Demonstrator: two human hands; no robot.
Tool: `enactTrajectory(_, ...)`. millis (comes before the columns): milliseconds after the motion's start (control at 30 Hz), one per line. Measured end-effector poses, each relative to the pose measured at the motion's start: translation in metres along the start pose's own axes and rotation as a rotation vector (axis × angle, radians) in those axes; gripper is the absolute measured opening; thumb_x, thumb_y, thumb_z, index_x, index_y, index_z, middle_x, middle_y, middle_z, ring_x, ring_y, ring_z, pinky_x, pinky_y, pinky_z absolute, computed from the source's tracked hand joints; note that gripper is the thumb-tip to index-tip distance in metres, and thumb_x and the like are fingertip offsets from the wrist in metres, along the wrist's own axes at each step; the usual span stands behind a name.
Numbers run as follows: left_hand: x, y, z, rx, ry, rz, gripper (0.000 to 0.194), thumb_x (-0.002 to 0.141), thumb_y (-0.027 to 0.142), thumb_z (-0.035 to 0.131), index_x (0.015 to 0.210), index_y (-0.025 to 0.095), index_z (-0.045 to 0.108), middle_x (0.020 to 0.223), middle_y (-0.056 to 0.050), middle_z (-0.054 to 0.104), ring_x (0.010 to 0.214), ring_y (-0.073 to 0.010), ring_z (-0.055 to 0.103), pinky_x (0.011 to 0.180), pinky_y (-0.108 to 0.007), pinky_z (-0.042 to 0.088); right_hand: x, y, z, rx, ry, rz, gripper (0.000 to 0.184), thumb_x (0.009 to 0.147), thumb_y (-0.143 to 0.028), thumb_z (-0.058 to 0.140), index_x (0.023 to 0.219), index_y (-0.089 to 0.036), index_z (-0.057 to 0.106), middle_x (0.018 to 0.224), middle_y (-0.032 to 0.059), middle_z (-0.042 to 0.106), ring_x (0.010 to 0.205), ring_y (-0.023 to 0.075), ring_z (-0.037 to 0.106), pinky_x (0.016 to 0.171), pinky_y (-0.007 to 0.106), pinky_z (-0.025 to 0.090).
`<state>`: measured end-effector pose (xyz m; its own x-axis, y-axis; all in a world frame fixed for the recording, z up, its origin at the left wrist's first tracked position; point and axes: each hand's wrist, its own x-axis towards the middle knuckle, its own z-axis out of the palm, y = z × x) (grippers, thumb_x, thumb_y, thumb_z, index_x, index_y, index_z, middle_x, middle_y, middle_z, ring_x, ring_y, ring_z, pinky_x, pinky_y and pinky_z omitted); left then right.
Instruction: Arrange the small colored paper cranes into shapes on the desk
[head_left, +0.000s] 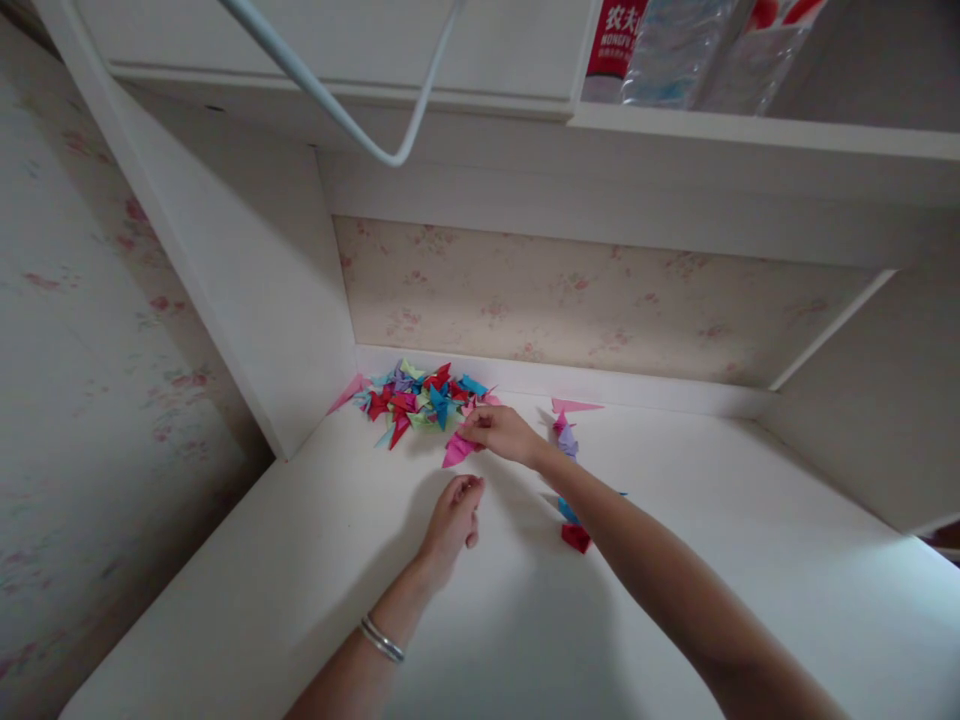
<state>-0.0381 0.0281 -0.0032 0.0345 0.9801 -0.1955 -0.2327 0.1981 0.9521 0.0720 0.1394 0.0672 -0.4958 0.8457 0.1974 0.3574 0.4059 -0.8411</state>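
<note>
A pink folded paper crane (458, 449) is pinched in the fingers of my right hand (501, 433), just in front of a heap of paper cranes (420, 400) in several colours. My left hand (451, 520) hovers nearer to me over the white desktop, its fingers curled in and nothing visible in them. To the right lies a loose row of folded papers: a pink and a lilac crane (567, 440), a blue piece (568, 510) partly behind my right forearm, and a red piece (576, 537).
A flat pink paper piece (576, 405) lies by the back ledge, another (346, 393) in the left corner. A white side panel (247, 270) bounds the desktop on the left. Overhead, a pale cable (330, 105) hangs down and a shelf holds wrapped bottles (675, 50).
</note>
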Motion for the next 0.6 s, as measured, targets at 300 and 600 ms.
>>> enactTrajectory(300,-0.008,-0.004,0.008,0.076,-0.147,0.118,0.036,0.075,0.045,0.064,0.094,0.017,0.054,0.060,0.008,0.043,0.040,-0.0050,0.037,0.038,-0.019,0.033,-0.062,-0.003,-0.023,0.182,-0.062,0.133,0.017,0.076,-0.033,0.067,0.075,-0.017,0.065,0.065,-0.0002,0.064,0.058,0.0116,0.057,0.057,0.022,0.044)
enactTrajectory(600,-0.018,0.003,0.009,0.135,-0.129,0.143,0.033,0.076,0.044,0.062,0.090,0.015,0.059,0.048,0.010,0.035,0.040,-0.0054,0.028,0.038,-0.018,0.021,-0.103,0.012,-0.025,0.227,0.026,0.152,0.012,0.076,-0.030,0.066,0.078,-0.018,0.062,0.067,-0.0020,0.061,0.062,0.0119,0.055,0.059,0.023,0.042)
